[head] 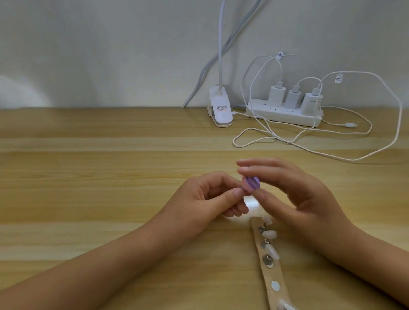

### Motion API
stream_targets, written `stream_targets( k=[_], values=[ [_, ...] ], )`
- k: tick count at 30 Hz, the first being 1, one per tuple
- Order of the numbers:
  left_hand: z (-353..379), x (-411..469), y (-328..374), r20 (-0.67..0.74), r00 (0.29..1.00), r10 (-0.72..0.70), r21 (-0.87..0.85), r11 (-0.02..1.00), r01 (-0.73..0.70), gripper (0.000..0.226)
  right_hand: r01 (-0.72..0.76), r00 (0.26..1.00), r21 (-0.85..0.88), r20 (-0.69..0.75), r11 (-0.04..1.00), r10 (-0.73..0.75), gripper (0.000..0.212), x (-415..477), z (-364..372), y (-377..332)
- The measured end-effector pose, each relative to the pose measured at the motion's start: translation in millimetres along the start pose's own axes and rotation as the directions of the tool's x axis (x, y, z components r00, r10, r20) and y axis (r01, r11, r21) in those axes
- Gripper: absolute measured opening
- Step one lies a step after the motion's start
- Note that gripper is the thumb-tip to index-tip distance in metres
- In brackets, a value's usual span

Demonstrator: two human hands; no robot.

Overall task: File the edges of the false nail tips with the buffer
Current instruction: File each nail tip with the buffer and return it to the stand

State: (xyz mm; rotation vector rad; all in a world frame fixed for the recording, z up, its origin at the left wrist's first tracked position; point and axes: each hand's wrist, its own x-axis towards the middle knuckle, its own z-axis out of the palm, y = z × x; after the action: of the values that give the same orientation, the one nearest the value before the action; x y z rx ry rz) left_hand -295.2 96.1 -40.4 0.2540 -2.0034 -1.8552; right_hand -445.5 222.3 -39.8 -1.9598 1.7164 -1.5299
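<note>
- buffer (252, 183): one, small, purple-and-pink striped, held up over the table (105, 174) between both hands; looks light and foam-soft with gritty faces; best held by the flat faces so an edge stays free to file
- right hand (297, 195): fingertips on top and thumb beneath, clamped on the buffer
- left hand (206, 196): thumb and forefinger pinched tight at the buffer's lower-left edge; cannot tell if a tip sits in that pinch
- false nail tips (270, 233): thin clear plastic, likely light, springy and slippery; hold by the sides, go easy or they flick away; four visible, mounted along one tan strip (270, 273) lying just beside the right wrist
- same strip: one bare metal stud (267, 261); one white disc (275, 285)
- far side: one power strip (281, 113); three chargers (276, 93); one clip lamp (220, 109)
</note>
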Motion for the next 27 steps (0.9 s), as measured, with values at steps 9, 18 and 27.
stream_targets(
  k=[9, 18, 27],
  values=[
    [0.9, -2.1, 1.6, 0.004, 1.0, 0.007, 0.059, 0.998, -0.007, 0.011, 0.114, 0.992, -0.104, 0.073, 0.988, -0.107, 0.028, -2.0, -1.9, -2.5],
    [0.8, -1.9, -0.1, 0.006, 1.0, -0.015, 0.083, 0.996, 0.015, 0.009, 0.029, 0.998, -0.038, 0.048, 0.999, -0.027, 0.024, -0.6, -4.2, -3.7],
    [1.4, -3.0, 0.0, 0.01, 0.999, -0.032, 0.126, 0.992, 0.031, 0.013, -0.028, 0.999, 0.091, 0.029, 0.995, 0.025, 0.018, 0.0, -4.6, -2.6]
  ],
)
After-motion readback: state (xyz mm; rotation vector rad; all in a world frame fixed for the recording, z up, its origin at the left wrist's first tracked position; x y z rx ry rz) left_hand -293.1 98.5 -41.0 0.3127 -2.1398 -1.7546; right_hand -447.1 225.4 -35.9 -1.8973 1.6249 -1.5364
